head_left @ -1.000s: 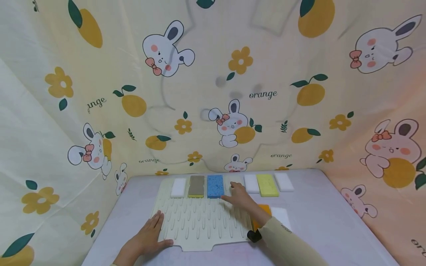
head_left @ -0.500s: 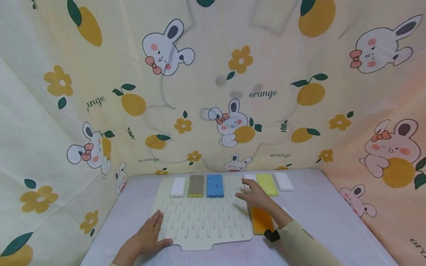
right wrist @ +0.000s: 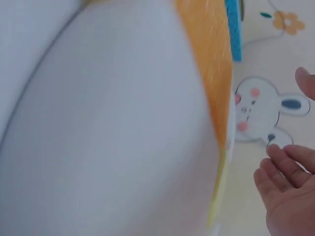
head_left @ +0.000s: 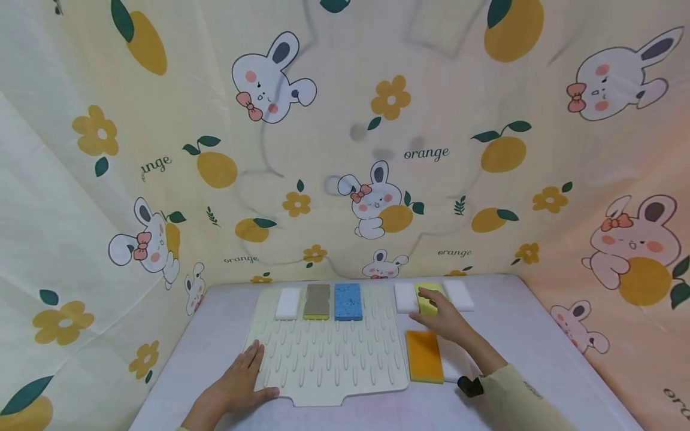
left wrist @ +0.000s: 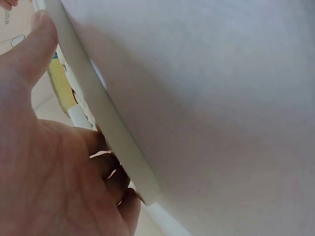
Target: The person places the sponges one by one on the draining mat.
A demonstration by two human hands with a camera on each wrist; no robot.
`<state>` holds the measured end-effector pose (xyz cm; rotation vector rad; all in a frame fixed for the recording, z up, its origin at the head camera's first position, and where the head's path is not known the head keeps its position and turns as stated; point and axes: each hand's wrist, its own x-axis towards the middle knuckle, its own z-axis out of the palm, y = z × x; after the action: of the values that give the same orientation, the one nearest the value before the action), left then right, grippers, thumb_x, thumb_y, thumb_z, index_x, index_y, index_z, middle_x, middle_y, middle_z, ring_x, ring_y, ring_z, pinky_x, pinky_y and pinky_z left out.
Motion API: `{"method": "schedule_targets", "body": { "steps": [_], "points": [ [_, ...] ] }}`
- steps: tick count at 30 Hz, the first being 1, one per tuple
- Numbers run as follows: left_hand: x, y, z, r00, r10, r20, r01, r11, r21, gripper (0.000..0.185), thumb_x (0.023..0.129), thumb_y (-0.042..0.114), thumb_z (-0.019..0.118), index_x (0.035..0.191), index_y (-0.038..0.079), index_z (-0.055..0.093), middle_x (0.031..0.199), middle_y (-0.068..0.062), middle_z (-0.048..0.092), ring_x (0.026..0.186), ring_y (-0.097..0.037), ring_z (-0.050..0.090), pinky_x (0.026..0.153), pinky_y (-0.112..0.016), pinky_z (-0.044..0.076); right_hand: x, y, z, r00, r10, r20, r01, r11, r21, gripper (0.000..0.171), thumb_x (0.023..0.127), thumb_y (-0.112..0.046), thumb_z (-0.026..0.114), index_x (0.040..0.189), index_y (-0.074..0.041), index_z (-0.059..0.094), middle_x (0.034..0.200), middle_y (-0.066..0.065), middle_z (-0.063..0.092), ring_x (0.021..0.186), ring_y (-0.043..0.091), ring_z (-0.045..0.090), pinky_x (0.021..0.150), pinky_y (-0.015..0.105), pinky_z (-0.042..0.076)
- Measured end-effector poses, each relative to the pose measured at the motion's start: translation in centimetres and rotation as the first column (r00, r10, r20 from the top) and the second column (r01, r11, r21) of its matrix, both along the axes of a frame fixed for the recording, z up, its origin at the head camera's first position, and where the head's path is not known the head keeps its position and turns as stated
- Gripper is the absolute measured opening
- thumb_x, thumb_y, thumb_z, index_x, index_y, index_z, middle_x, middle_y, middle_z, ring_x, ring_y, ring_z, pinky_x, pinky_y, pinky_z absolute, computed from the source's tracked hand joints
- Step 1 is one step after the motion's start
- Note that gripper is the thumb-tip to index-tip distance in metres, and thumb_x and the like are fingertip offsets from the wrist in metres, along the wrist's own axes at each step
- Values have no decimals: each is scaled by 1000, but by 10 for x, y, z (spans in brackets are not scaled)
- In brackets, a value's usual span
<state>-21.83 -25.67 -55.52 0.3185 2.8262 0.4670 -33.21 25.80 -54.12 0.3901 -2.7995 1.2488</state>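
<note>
A cream board with raised ridges (head_left: 329, 359) lies flat on the table. My left hand (head_left: 235, 380) rests on its left edge, fingers straight; the left wrist view has the thumb (left wrist: 34, 46) on the board's rim. Across the board's far side stand a white sponge (head_left: 288, 303), a grey-and-yellow sponge (head_left: 317, 299) and a blue sponge (head_left: 348, 301) in a row. Right of the board, my right hand (head_left: 446, 318) is over a yellow sponge (head_left: 427, 307), partly covering it. Thumb and fingers are spread with nothing between them, as the right wrist view also shows.
Two white sponges flank the yellow one, one on its left (head_left: 404, 297) and one on its right (head_left: 460, 296). Nearer lie an orange sponge (head_left: 424, 357) and another white sponge (head_left: 451, 359), partly under my right forearm. A printed curtain (head_left: 323, 149) surrounds the table (head_left: 517, 341).
My right hand has moved right, from beside the blue sponge past the left white sponge to over the yellow one, uncovering the orange sponge. My left hand has stayed on the board.
</note>
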Motion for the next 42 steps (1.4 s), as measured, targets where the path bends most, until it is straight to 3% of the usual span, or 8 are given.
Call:
{"method": "schedule_targets", "body": {
  "steps": [7, 18, 27, 36, 42],
  "points": [
    [0, 1, 2, 1000, 12, 21, -12, 1000, -7, 121, 88, 68, 77, 164, -11, 27, 174, -31, 18, 163, -46, 18, 131, -61, 20, 3, 32, -2, 996, -30, -84, 34, 998, 44, 86, 97, -34, 83, 161, 5, 40, 154, 30, 51, 142, 55, 46, 116, 72, 40],
    [2, 1, 2, 1000, 12, 16, -12, 1000, -2, 121, 88, 68, 78, 163, -12, 28, 174, -32, 20, 162, -47, 19, 131, -62, 21, -2, 76, -4, 993, -73, -91, 77, 996, 38, 87, 98, -35, 82, 160, 7, 39, 155, 34, 47, 142, 58, 43, 115, 75, 39],
    [1, 1, 0, 1000, 18, 17, -18, 1000, -3, 121, 88, 68, 78, 164, -11, 28, 174, -30, 19, 162, -46, 19, 131, -61, 20, -10, 100, -13, 986, -168, 15, 167, 985, 52, 90, 100, -40, 79, 164, 4, 34, 165, 34, 35, 147, 60, 34, 118, 75, 34],
    [-1, 0, -3, 1000, 5, 0, -5, 1000, -15, 120, 88, 68, 77, 164, -11, 28, 174, -31, 20, 162, -45, 20, 131, -61, 21, -25, 116, -23, 970, -223, 97, 214, 972, 97, 98, 97, -40, 82, 162, 12, 29, 163, 41, 27, 149, 62, 30, 121, 73, 32],
    [-1, -1, -3, 1000, -2, 1, 2, 1000, -9, 119, 90, 67, 76, 164, -12, 26, 174, -32, 18, 162, -47, 18, 132, -61, 20, -34, 121, -26, 966, -216, 143, 195, 969, 149, 105, 95, -46, 83, 157, 20, 29, 159, 47, 28, 146, 64, 33, 121, 72, 33]
  ]
}}
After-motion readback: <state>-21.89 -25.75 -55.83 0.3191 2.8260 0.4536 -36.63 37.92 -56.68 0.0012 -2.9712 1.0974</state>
